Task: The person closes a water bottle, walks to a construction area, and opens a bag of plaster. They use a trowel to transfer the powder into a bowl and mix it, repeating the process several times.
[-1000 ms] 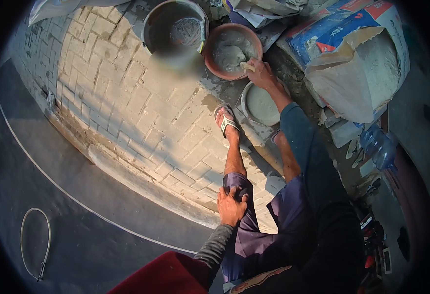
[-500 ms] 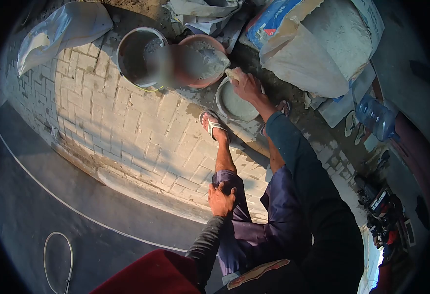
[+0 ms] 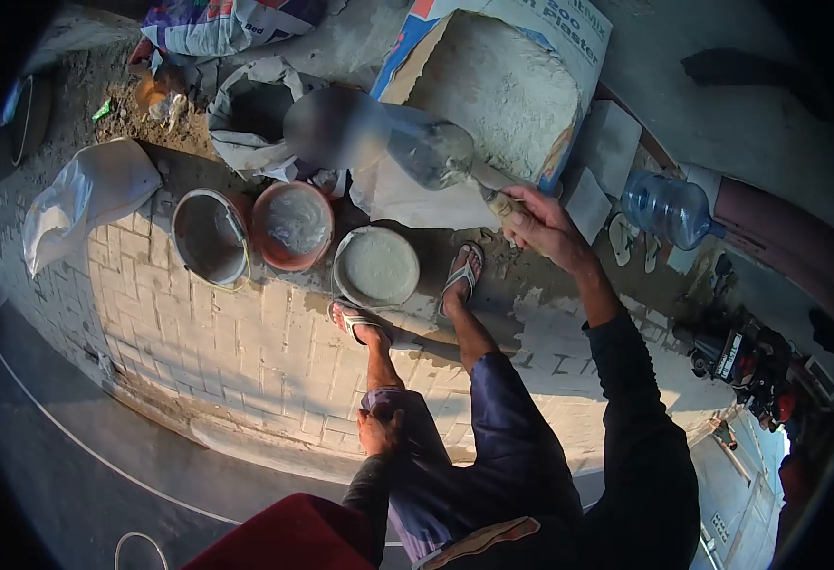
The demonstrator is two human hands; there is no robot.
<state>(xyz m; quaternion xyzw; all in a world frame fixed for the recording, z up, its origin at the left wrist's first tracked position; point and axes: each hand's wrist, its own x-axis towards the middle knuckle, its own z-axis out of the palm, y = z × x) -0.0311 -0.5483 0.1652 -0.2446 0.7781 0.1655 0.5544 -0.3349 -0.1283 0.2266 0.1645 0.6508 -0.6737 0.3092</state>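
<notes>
My right hand [image 3: 542, 226] is closed around the handle of a trowel [image 3: 431, 155]. Its broad blade points up and left, over the near edge of an opened plaster bag [image 3: 498, 90] full of pale grey powder. Below the blade stands a round bucket [image 3: 377, 268] of grey mix, close to my sandalled feet. My left hand [image 3: 379, 429] rests on my knee with the fingers spread and holds nothing. A blurred patch hides what lies just left of the blade.
A reddish tub [image 3: 293, 226] and a wire-handled bucket [image 3: 210, 237] stand left of the grey mix. A clear plastic bag [image 3: 89, 199] lies farther left on the paving. At right are a large water bottle [image 3: 669, 211], loose slippers [image 3: 621, 237] and a motorcycle [image 3: 745, 370].
My right hand has moved with the trowel from above the buckets up to the plaster bag. The view has shifted, and my left hand stays on my knee.
</notes>
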